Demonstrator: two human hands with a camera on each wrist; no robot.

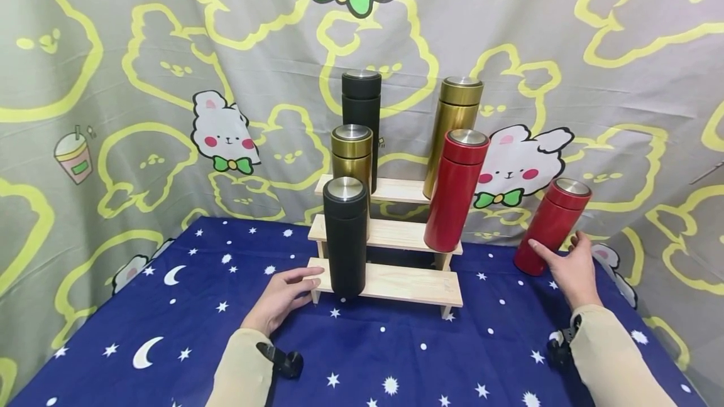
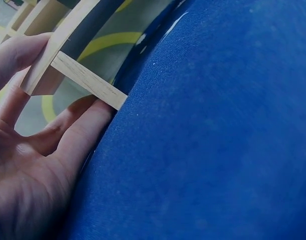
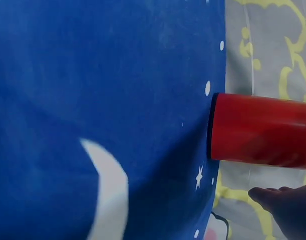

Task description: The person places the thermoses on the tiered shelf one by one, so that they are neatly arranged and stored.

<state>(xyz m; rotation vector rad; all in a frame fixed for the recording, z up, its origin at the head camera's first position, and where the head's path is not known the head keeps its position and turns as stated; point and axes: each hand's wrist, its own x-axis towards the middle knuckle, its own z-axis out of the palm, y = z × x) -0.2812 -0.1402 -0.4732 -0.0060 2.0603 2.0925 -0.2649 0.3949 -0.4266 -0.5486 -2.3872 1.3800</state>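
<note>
At the left end of the lowest step of a pale wooden three-step stand (image 1: pixel 410 284), my left hand (image 1: pixel 283 294) grips the board, as the left wrist view also shows at the wooden stand's leg (image 2: pixel 90 80). A black thermos (image 1: pixel 346 244) stands on that step, close to these fingers. On the right, a red thermos (image 1: pixel 557 218) stands upright on the blue cloth. My right hand (image 1: pixel 574 272) is beside it, thumb extended across its front. In the right wrist view, a gap shows between the visible fingers (image 3: pixel 278 197) and the red thermos (image 3: pixel 263 131).
A gold thermos (image 1: pixel 352 149) and another red thermos (image 1: pixel 457 190) stand on the middle step. Another black thermos (image 1: pixel 361 96) and a taller-looking gold thermos (image 1: pixel 452 124) stand on the top step. Patterned grey curtain (image 1: pixel 271 49) hangs behind the blue star-printed cloth (image 1: pixel 220 331).
</note>
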